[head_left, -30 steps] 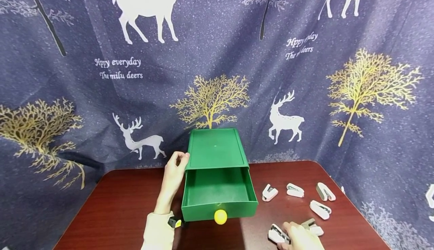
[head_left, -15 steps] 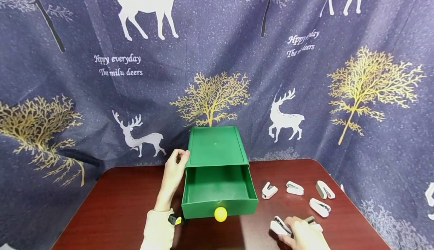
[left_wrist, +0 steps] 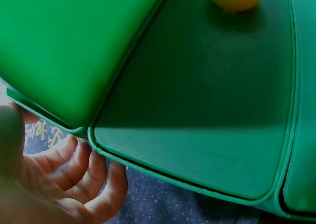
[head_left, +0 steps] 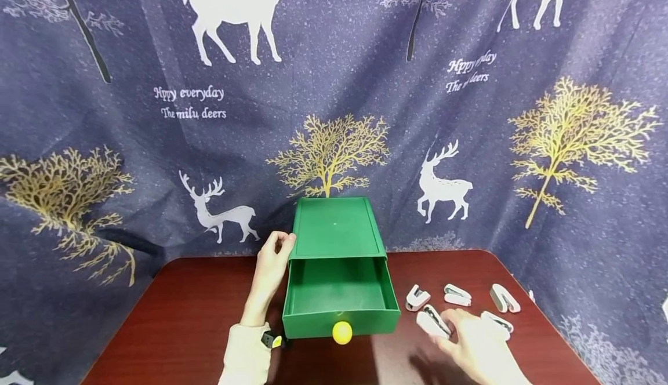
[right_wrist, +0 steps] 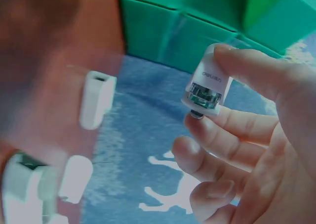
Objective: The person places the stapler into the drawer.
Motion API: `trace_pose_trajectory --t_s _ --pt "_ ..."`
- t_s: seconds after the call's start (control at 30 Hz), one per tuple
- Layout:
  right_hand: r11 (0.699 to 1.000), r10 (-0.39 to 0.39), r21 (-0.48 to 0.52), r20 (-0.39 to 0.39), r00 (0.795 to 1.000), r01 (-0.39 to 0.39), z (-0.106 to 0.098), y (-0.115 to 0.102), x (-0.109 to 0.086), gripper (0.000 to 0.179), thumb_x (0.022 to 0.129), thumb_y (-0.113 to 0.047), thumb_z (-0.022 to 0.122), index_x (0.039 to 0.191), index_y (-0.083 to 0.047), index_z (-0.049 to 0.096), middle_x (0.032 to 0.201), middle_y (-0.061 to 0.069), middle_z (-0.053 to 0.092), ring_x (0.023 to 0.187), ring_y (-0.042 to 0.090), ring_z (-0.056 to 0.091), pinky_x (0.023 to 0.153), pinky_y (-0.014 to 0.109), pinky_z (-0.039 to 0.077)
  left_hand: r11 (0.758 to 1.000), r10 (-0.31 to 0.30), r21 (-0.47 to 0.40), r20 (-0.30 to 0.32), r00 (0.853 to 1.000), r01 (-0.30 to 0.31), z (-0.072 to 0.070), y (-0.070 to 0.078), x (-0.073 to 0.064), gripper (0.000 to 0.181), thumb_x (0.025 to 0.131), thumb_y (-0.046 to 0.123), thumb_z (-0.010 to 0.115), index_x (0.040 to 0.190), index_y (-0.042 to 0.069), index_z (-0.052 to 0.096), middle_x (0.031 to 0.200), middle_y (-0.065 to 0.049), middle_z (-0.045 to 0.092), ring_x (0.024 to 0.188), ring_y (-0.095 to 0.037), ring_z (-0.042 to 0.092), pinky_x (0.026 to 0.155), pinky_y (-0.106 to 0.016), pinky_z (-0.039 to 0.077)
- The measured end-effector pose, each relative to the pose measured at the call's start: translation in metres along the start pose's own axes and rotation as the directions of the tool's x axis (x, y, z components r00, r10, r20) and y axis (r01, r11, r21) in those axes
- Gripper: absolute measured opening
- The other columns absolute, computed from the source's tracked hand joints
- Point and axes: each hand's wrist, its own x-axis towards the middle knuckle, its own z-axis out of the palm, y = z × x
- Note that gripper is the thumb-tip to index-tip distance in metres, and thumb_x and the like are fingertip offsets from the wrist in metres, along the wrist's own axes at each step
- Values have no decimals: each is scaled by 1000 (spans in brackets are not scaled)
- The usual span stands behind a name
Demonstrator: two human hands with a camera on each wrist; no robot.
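A green plastic drawer box (head_left: 336,228) stands at the back middle of the table in the head view. Its drawer (head_left: 308,325) is pulled out, and a yellow ball knob (head_left: 342,333) sits on the front. My left hand (head_left: 270,272) holds the box's left side near the upper front corner; the left wrist view shows curled fingers (left_wrist: 94,177) at the box edge. To the right of the drawer, my right hand (head_left: 477,344) pinches a small white stapler (right_wrist: 210,78) between thumb and fingers. That stapler appears raised off the table, tilted.
Other small white staplers lie on the right of the dark red table: one close to the drawer (head_left: 417,298), one farther back (head_left: 457,295), one near the right edge (head_left: 504,298). Another stapler (head_left: 498,323) is partly behind my right hand. A deer-print cloth (head_left: 334,83) hangs behind.
My right hand has lifted the stapler and carried it away from me, up in the head view, toward the others. My left hand stays on the box.
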Motion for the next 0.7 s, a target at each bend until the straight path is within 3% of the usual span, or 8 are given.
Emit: trace_pose_trajectory --t_s 0.13,0.47,0.7 --pt "1000 -13 14 -38 999 14 -14 -9 11 31 72 -36 84 77 -30 54 63 -20 39 54 -2 37 49 26 33 1000 -5 5 -3 1000 5 -1 0 -1 29 97 40 60 95 10 59 85 -5 52 81 -21 50 74 -33 39" --pt "995 -86 38 -133 987 92 -40 -30 36 26 77 -38 81 91 -23 65 73 -19 49 64 -1 47 55 27 42 1000 1 8 1 1000 -1 -1 1 -2 28 97 38 60 95 11 59 83 -4 52 79 -20 50 71 -31 39" --pt "993 -105 31 -154 982 111 -49 -45 52 26 79 -41 79 91 -22 65 75 -17 51 65 3 47 57 29 41 1000 15 -3 -3 1000 -15 0 1 -1 28 97 38 61 94 10 59 83 -4 52 79 -20 50 72 -32 39"
